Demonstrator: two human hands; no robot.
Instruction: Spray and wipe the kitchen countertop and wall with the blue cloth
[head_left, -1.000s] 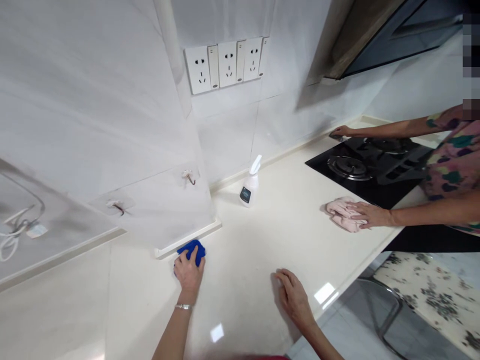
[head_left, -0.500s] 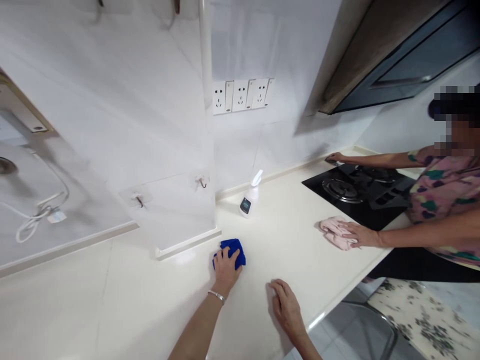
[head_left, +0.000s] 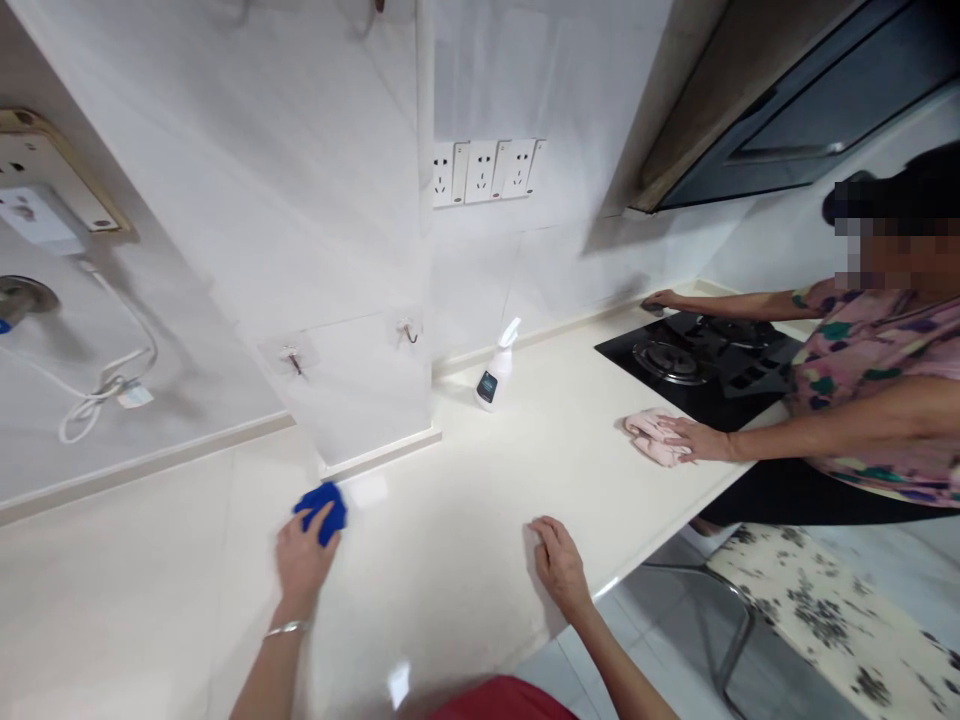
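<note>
The fingers of the left hand (head_left: pixel 304 565) curl closed over a bunched blue cloth (head_left: pixel 322 510), pressing it onto the stone; a thin bangle (head_left: pixel 286 629) sits at that wrist. The cloth lies at the hand's 12 o'clock, under and just ahead of the fingertips. Its longer side runs roughly from 9 to 3 o'clock, and its upper edge comes near the white skirting strip (head_left: pixel 379 453) at the foot of a boxed-in column (head_left: pixel 352 230). The right hand (head_left: pixel 559 565) rests palm down near the counter's front edge, its fingers loosely together and holding nothing. The cloth lies well apart at its 9 o'clock, so the left hand is plainly the nearer.

Both hands are on a glossy cream countertop (head_left: pixel 420 600). A white spray bottle (head_left: pixel 491 375) stands toward the wall at the left hand's 2 o'clock. Between 1 and 2 o'clock from the right hand lies a black gas hob (head_left: pixel 750 345). Beside it, a person in a floral top (head_left: pixel 870 370) has a near hand (head_left: pixel 694 438) on a pink cloth (head_left: pixel 646 437) and a far hand (head_left: pixel 660 302) at the hob's back edge. Three wall sockets (head_left: pixel 480 172) and a dark range hood (head_left: pixel 787 110) sit above.
</note>
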